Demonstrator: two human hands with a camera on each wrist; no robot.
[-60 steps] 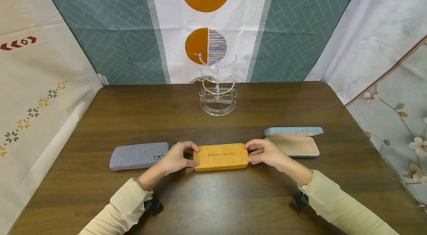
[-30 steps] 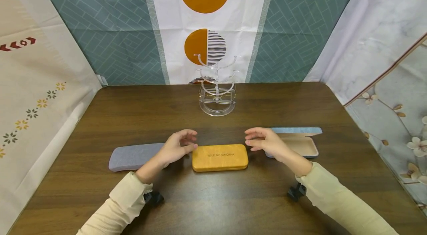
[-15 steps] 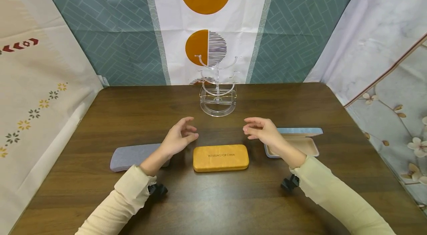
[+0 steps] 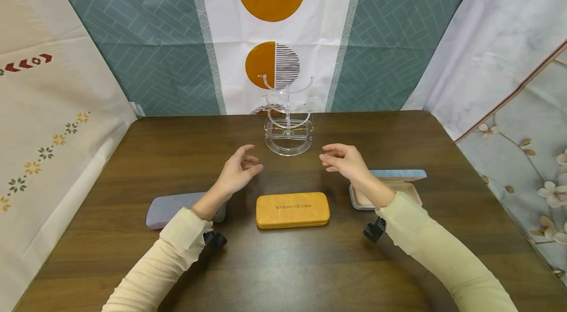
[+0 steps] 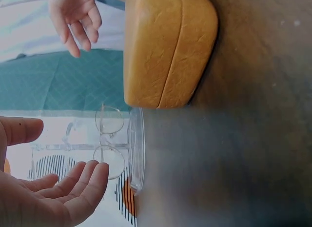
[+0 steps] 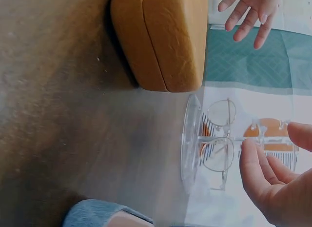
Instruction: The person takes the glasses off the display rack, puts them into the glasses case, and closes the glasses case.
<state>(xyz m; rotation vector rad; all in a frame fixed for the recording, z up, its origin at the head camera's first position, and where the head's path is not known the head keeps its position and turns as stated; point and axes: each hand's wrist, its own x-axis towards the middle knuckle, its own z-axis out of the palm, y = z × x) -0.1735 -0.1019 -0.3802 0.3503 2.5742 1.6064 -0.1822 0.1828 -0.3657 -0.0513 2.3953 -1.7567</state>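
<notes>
My left hand [image 4: 239, 170] hovers over the table behind the left end of a closed yellow glasses case [image 4: 292, 210], holding nothing; its fingers are loosely bent, thumb apart. My right hand [image 4: 345, 160] mirrors it on the other side, also holding nothing, its forearm passing over part of an open light-blue glasses case [image 4: 409, 191]. The yellow case lies flat, apart from both hands. Beyond the hands stands a clear eyewear display rack [image 4: 288, 130]. Thin gold-rimmed glasses [image 6: 233, 110] sit on its lowest tier, in both wrist views as well.
A grey-blue glasses case [image 4: 170, 207], closed, lies on the left, partly covered by my left forearm. The brown wooden table [image 4: 283, 272] ends at patterned cloths [image 4: 168, 56] behind and at both sides. Black wrist cameras [image 4: 375, 229] hang beneath my cuffs.
Both hands have let go of the yellow case, lifted away from its ends and moved forward toward the rack. The yellow case has stayed in place.
</notes>
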